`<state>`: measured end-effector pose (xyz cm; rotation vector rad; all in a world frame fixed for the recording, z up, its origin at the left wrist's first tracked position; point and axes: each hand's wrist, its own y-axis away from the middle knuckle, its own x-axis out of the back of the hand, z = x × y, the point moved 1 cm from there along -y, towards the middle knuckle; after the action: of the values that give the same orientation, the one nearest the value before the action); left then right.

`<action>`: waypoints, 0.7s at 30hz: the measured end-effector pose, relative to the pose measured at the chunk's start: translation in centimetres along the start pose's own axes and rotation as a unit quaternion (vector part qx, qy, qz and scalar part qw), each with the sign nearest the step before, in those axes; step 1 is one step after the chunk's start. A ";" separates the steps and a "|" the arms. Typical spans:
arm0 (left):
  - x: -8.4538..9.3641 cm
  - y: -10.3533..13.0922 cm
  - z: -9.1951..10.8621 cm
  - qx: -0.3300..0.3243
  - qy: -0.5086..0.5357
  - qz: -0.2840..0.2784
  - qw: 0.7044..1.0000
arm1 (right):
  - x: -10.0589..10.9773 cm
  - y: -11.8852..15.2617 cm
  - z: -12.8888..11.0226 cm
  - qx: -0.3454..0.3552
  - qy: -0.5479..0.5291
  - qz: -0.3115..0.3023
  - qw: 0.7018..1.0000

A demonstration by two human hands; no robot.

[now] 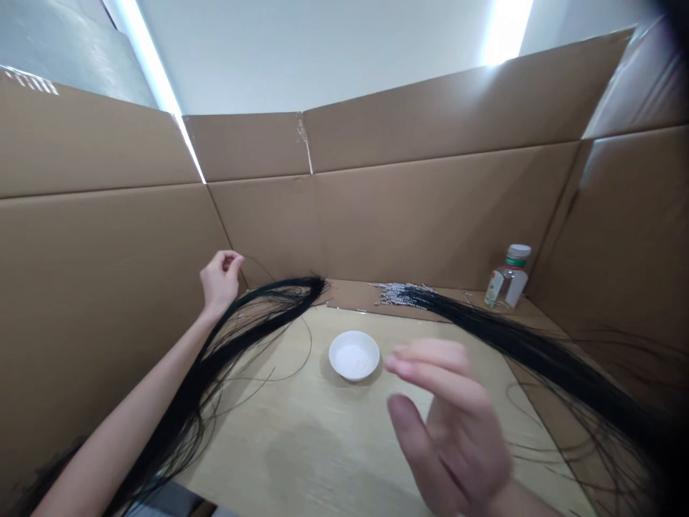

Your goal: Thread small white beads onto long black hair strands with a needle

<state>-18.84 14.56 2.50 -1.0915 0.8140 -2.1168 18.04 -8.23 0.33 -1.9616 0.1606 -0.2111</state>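
Observation:
My left hand (220, 283) is raised at the left, thumb and fingertips pinched together on a thin dark strand that runs off towards the black bundle. Under and beside that forearm lies the long bundle of black strands (269, 327), its far end bunched against the cardboard. My right hand (457, 424) hovers in front, thumb and fingers apart, with nothing seen between them. Just beyond its fingertips, a small white bowl (354, 356) stands on the table; its contents are too pale to make out. Further right lies a second black bundle (500, 337), its far ends covered in silvery beads (401, 294).
Tall cardboard panels (430, 208) wall in the pale wooden table (301, 438) at the back and both sides. A clear bottle with a white cap (507, 280) stands in the back right corner. Loose strands stray across the table on both sides.

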 end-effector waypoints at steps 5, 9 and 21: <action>4.2 -2.6 5.6 -0.106 0.041 0.134 0.984 | -3.8 -3.0 2.8 -0.246 -0.142 -0.223 0.933; 7.0 0.5 11.6 -0.246 0.015 0.128 0.961 | -7.5 -4.1 5.6 -0.416 -0.409 -0.247 0.774; 11.5 11.1 12.2 -0.583 -0.135 -0.031 0.801 | -1.6 -9.0 9.6 -0.471 -0.595 0.020 0.651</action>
<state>-11.21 -3.84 5.36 -1.9433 2.0397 -1.2871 18.76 4.18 4.89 -2.6522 -0.6992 1.4929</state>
